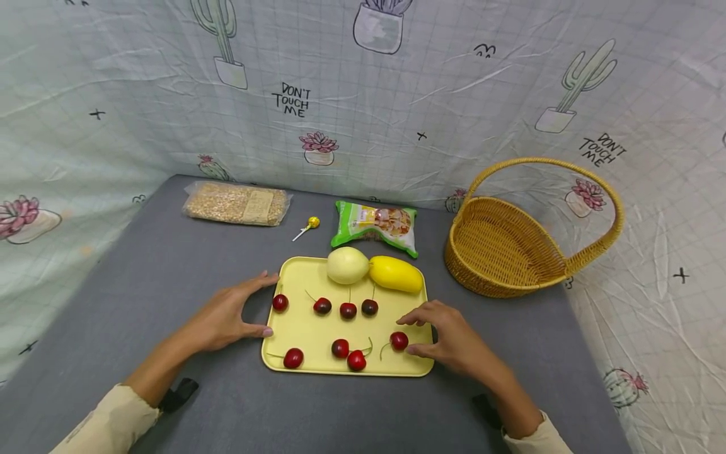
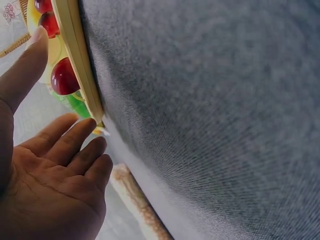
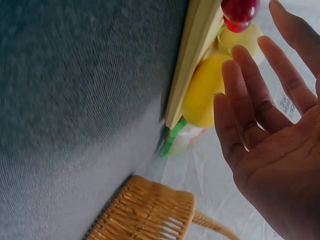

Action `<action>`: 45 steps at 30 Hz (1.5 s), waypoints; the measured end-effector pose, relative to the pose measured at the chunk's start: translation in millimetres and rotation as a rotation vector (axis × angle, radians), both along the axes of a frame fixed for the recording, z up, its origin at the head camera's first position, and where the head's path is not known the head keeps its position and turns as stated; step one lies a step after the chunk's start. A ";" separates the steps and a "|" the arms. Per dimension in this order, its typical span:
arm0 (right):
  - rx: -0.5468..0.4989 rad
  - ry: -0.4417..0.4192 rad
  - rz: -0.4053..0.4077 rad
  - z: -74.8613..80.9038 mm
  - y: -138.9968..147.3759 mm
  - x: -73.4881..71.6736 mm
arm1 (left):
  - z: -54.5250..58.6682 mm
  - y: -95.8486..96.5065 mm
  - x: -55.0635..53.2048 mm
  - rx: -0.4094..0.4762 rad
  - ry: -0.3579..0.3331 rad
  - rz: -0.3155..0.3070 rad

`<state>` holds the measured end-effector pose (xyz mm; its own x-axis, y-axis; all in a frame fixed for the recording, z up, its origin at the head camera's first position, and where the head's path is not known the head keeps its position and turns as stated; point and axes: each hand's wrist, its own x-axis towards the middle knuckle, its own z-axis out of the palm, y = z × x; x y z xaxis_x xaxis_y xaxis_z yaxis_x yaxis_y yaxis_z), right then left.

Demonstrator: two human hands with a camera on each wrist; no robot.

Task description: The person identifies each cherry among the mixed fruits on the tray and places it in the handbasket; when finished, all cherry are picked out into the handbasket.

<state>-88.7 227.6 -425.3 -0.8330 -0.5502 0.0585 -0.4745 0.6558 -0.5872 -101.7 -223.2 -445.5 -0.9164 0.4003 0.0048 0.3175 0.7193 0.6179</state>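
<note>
A pale yellow tray [image 1: 317, 334] lies on the grey table, holding several dark red cherries [image 1: 348, 310], a pale round fruit [image 1: 347, 265] and a yellow oval fruit [image 1: 396, 274]. At the tray's left edge is my left hand [image 1: 227, 315], thumb and fingers spread apart, gripping nothing. My right hand [image 1: 448, 337] hovers over the right edge, its thumb and fingers parted near a cherry [image 1: 399, 341]. In the left wrist view, fingertips come close to the tray's rim [image 2: 75, 50]; whether they touch is unclear. The right wrist view shows loosely extended fingers beside the tray [image 3: 192, 60].
Behind the tray lie a bag of grains [image 1: 235, 203], a yellow lollipop [image 1: 312, 222] and a green and white snack packet [image 1: 377, 226]. A wicker basket [image 1: 482, 277] with a tall handle stands at the back right. Printed cloth hangs behind the table.
</note>
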 end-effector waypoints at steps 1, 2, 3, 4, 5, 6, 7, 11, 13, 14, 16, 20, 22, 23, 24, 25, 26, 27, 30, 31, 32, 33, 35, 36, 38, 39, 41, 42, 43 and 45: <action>0.003 0.003 0.009 -1.3 -0.7 -0.1 | -0.4 -0.2 -0.2 -0.003 -0.002 -0.001; 0.002 0.007 0.016 -2.8 -1.4 -0.4 | -0.7 -0.1 -0.4 -0.004 -0.003 -0.003; 0.001 0.011 0.022 -4.1 -2.0 -0.5 | -1.0 -0.2 -0.6 -0.006 -0.005 -0.005; -0.001 0.014 0.026 -5.3 -2.6 -0.5 | -1.0 -0.2 -0.6 -0.008 -0.008 -0.005; -0.002 0.015 0.029 -6.4 -3.1 -0.6 | -1.0 -0.2 -0.8 -0.009 -0.009 -0.006; -0.002 0.013 0.030 -7.4 -3.7 -0.7 | -0.8 0.0 -0.9 -0.008 -0.013 -0.006; 0.002 0.012 0.032 -8.3 -4.2 -0.8 | -0.9 0.0 -1.0 -0.010 -0.015 -0.007; 0.033 0.009 0.036 -9.9 -6.7 -0.7 | -0.5 0.8 -1.4 -0.014 -0.017 -0.009; 0.049 0.012 0.040 -9.6 -8.5 -0.5 | -0.9 1.1 -1.8 -0.019 -0.019 -0.010; 0.055 0.014 0.043 -9.3 -9.4 -0.4 | -1.0 1.1 -1.8 -0.020 -0.021 -0.009; 0.061 0.019 0.044 -9.5 -11.3 -0.4 | -1.8 1.1 -2.5 -0.020 -0.024 -0.012; 0.058 0.021 0.029 -10.3 -13.7 -0.7 | -3.2 1.1 -4.2 -0.017 -0.023 -0.019; 0.039 0.014 0.015 -10.2 -13.5 -0.9 | -3.7 1.2 -4.9 -0.016 -0.019 -0.022; 0.028 0.013 0.009 -10.0 -13.1 -1.1 | -3.8 1.1 -5.0 -0.018 -0.021 -0.022; 0.013 0.016 0.005 -9.7 -12.8 -1.5 | -4.2 1.1 -5.1 -0.018 -0.018 -0.022; 0.000 0.020 -0.001 -9.4 -12.3 -2.0 | -4.4 1.0 -5.1 -0.019 -0.015 -0.024; -0.016 0.022 -0.010 -8.6 -11.9 -2.7 | -4.4 1.0 -5.0 -0.019 -0.015 -0.025; -0.028 0.028 -0.022 -7.5 -11.4 -3.3 | -4.2 1.0 -4.9 -0.021 -0.013 -0.027; -0.057 0.064 -0.044 -4.6 -9.8 -6.4 | -3.9 0.7 -4.4 -0.019 -0.001 -0.032; -0.064 0.075 -0.053 -3.2 -8.6 -7.8 | -3.3 0.9 -4.3 -0.018 0.003 -0.034; -0.070 0.084 -0.061 -1.8 -7.2 -9.3 | -3.1 0.9 -4.5 -0.017 0.003 -0.032; -0.074 0.091 -0.070 -0.3 -5.7 -10.8 | -2.7 0.9 -4.5 -0.017 0.005 -0.034; -0.079 0.104 -0.095 2.7 -1.6 -13.9 | -1.6 1.3 -4.4 -0.015 0.002 -0.036; -0.081 0.113 -0.109 4.6 0.6 -15.5 | -1.4 1.4 -4.4 -0.015 0.001 -0.036; -0.084 0.140 -0.137 7.9 5.6 -19.2 | -1.0 1.8 -4.6 -0.018 -0.004 -0.037; -0.086 0.157 -0.151 9.8 8.0 -21.2 | -0.6 2.1 -4.5 -0.018 -0.006 -0.040; -0.083 0.191 -0.179 14.0 12.9 -25.2 | -0.7 2.4 -4.8 -0.021 -0.007 -0.038; -0.084 0.206 -0.189 15.9 15.3 -27.2 | -0.6 2.6 -4.9 -0.019 -0.005 -0.039; -0.085 0.215 -0.200 18.0 17.7 -29.1 | -0.3 2.9 -4.9 -0.018 -0.005 -0.039; -0.091 0.219 -0.221 22.5 22.7 -32.1 | 0.1 3.6 -5.0 -0.019 -0.001 -0.041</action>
<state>-120.9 250.4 -402.8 -0.8939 -0.3412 0.2907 -0.4479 0.7066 -0.5479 -106.7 -219.6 -445.3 -0.8992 0.4375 -0.0037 0.3465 0.7174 0.6044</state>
